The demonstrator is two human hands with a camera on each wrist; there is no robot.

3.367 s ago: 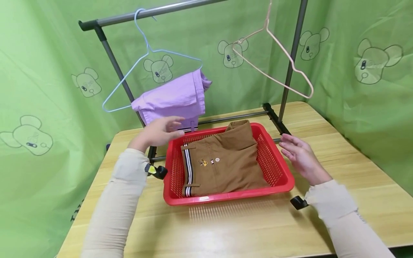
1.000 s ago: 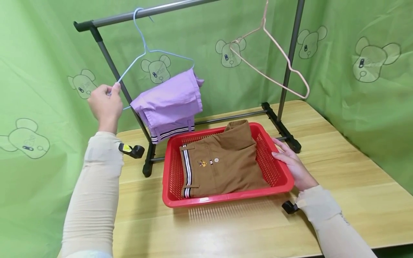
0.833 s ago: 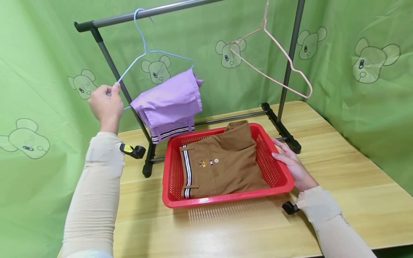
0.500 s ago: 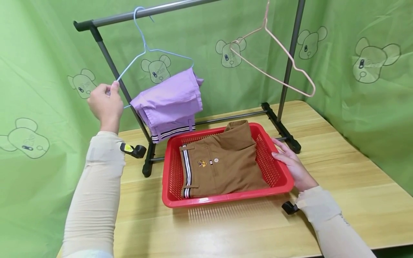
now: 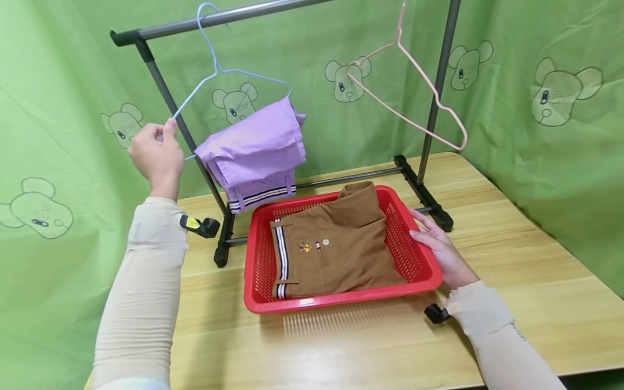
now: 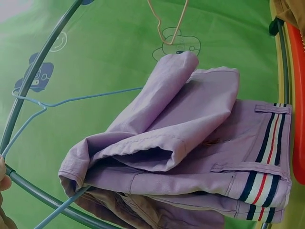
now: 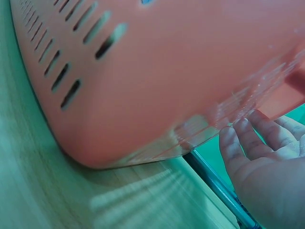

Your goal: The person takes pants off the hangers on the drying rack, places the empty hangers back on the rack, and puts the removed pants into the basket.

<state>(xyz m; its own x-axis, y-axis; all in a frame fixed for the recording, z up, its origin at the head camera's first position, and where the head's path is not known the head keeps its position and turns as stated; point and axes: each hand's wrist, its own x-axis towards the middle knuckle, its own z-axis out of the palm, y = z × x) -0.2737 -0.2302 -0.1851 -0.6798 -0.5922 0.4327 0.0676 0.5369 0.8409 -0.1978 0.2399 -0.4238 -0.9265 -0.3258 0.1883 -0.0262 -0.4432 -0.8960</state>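
Note:
My left hand (image 5: 157, 154) pinches the left end of a light blue wire hanger (image 5: 215, 66), whose hook loops over the rack's bar and stands slightly raised from it. Folded over the hanger's lower wire are purple trousers (image 5: 253, 138), their striped waistband hanging down at the basket's back rim. With its thumb over the right rim, my right hand (image 5: 446, 254) holds the red basket (image 5: 351, 296); in the right wrist view its fingertips touch the outer wall (image 7: 209, 129). Inside the basket lie folded brown trousers (image 5: 341, 238) with a striped waistband.
A pink hanger (image 5: 424, 70) hangs bare at the right of the metal clothes rack (image 5: 263, 9). The rack's black feet (image 5: 423, 195) stand on the wooden table (image 5: 531, 303) behind the basket. Green cloth (image 5: 541, 162) with bear-like drawings surrounds the table.
My left hand has moved from above the basket to the blue hanger and pinched it; the hanger has just risen slightly. My right hand has taken hold of the basket's right rim.

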